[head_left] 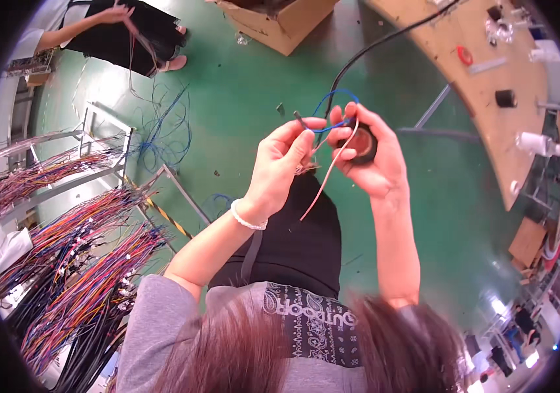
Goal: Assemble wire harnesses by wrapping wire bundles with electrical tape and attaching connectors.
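Note:
In front of my body both hands are raised close together. My left hand (275,164) is closed, thumb and fingers pinching a blue wire (324,99) near a short dark piece at the fingertips. The wire loops across to my right hand (386,160), whose fingers curl round a roll of black tape (364,145) and also touch the blue wire. A pinkish-brown wire (327,182) passes over the right fingers and hangs downward, its lower end free. A thick black cable (352,60) runs from the upper right down behind the hands; whether either hand grips it is hidden.
Bundles of coloured wires (90,275) lie on metal racks (106,173) at left. Loose blue wires (165,134) trail there. A curved wooden table (483,98) at right bears another black tape roll (506,99). A cardboard box (286,29) and another person (119,39) are farther off.

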Tool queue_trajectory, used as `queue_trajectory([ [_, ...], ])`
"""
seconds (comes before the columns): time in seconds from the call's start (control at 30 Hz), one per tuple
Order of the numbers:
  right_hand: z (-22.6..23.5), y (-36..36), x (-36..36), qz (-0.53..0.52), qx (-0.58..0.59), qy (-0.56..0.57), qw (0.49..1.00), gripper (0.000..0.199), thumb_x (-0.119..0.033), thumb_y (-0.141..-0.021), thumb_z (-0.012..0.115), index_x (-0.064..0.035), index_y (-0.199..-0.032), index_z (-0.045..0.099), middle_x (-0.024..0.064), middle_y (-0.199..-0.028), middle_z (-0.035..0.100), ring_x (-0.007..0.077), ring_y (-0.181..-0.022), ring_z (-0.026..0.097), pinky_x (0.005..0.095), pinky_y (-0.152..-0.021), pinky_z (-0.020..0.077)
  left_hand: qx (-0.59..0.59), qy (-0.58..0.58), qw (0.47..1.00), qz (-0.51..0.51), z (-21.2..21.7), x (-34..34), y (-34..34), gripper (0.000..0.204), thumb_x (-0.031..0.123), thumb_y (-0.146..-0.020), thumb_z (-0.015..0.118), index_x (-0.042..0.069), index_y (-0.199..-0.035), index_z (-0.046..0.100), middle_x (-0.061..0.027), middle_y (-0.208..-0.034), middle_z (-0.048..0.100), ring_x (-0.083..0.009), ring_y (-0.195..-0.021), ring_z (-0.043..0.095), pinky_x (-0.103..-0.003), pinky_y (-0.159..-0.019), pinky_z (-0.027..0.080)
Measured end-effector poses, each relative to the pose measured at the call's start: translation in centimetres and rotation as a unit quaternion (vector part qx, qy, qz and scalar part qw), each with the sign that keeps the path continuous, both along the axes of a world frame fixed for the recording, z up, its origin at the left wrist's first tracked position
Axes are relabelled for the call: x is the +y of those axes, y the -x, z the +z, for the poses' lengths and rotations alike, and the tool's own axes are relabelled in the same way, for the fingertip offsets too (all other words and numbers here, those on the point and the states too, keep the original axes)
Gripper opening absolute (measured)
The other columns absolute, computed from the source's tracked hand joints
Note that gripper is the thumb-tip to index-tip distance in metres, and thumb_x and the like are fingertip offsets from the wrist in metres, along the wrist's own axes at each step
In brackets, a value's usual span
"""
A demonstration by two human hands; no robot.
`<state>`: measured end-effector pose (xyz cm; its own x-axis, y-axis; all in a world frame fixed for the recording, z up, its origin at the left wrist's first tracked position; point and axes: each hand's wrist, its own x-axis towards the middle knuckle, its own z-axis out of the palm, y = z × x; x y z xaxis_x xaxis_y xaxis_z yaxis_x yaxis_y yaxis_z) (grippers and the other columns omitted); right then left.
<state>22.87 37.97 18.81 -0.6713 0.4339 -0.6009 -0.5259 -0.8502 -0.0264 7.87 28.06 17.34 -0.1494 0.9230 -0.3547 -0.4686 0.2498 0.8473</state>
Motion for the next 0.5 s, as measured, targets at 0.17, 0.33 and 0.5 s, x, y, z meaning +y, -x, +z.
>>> queue_trajectory([
  [0.17, 1.0, 1.5, 5.2, -0.055, 0.111, 0.167, 0.978, 0.012, -0.016, -0.093, 0.058, -0.0046, -0.094, 0.061, 0.0065, -0.087, 0.058, 0.0153, -0.073, 0.059, 0.0256, -0.052, 0.0503, 0.326, -0.289, 0.9, -0.001, 2.4, 6.3, 1.2, 0.017, 0.002, -0.092, 0.055, 0.003, -0.106, 0.065, -0.0088, -0.114, 0.05, -0.0135, -0.087, 0.05, -0.027, -0.076, 0.043],
  [0.33, 1.0, 3.2, 12.3, -0.052, 0.136, 0.131, 0.981, 0.011, -0.012, -0.094, 0.055, -0.002, -0.092, 0.06, 0.0064, -0.084, 0.06, 0.0142, -0.068, 0.06, 0.0247, -0.052, 0.0525, 0.493, -0.439, 0.751, -0.009, 2.0, 16.7, 3.4, 0.017, 0.006, -0.075, 0.066, 0.012, -0.09, 0.06, -0.0066, -0.112, 0.064, -0.0269, -0.102, 0.053, -0.04, -0.094, 0.039],
  [0.5, 1.3, 6.2, 20.1, 0.047, 0.092, 0.056, 0.993, 0.024, -0.024, -0.097, 0.053, -0.0017, -0.1, 0.063, 0.0042, -0.091, 0.066, 0.0121, -0.077, 0.063, 0.0283, -0.062, 0.0532, 0.385, -0.458, 0.8, -0.039, 4.1, 26.4, 4.3, 0.008, 0.002, -0.084, 0.051, 0.007, -0.09, 0.049, -0.006, -0.079, 0.055, -0.0232, -0.074, 0.056, -0.037, -0.078, 0.045],
])
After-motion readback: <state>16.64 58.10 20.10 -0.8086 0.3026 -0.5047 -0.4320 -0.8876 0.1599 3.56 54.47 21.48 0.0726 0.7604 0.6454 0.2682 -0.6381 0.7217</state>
